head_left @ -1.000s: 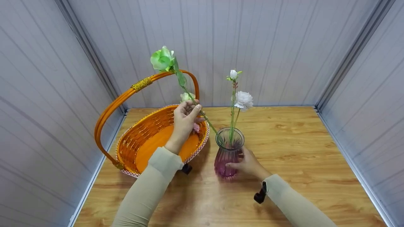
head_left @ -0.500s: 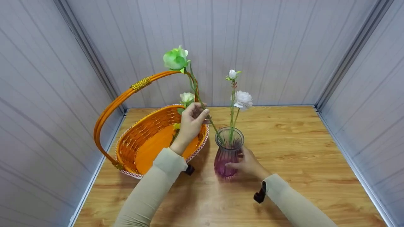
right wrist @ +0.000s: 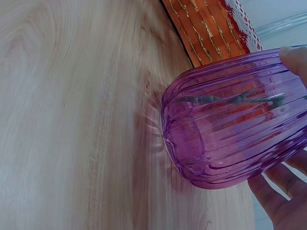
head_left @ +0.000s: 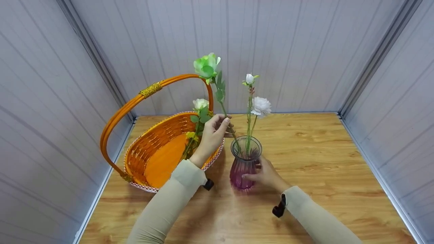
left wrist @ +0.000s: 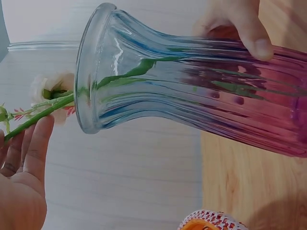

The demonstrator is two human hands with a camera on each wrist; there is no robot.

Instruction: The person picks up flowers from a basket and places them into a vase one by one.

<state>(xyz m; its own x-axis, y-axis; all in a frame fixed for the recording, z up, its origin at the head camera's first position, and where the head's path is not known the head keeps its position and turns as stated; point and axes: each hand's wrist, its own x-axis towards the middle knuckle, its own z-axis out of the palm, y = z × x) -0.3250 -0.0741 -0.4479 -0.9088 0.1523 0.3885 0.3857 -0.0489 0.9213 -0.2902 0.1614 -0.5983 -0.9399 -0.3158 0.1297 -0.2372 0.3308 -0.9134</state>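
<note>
My left hand (head_left: 215, 135) pinches the stem of a light green rose (head_left: 206, 66), whose lower end is inside the neck of a ribbed glass vase (head_left: 243, 173). The vase fades from clear at the rim to purple-pink at the base. My right hand (head_left: 269, 174) grips its side, thumb in front, as the right wrist view also shows with the vase's purple base (right wrist: 187, 139). Two white flowers stand in the vase, a small bud (head_left: 250, 79) and a fuller bloom (head_left: 261, 106). Inside the glass, the left wrist view shows green stems (left wrist: 129, 74).
To the left stands an orange wicker basket (head_left: 135, 159) with a tall arched handle (head_left: 118, 117). A pale cream rose (head_left: 200, 104) and yellow flowers (head_left: 192, 136) lie in its right end. Panelled walls (head_left: 288, 51) enclose the wooden table (head_left: 315, 152) behind and at both sides.
My left hand has moved right and slightly down, bringing the green rose more upright and its stem deeper into the vase. The basket's yellow flowers now show. The right hand stays on the vase.
</note>
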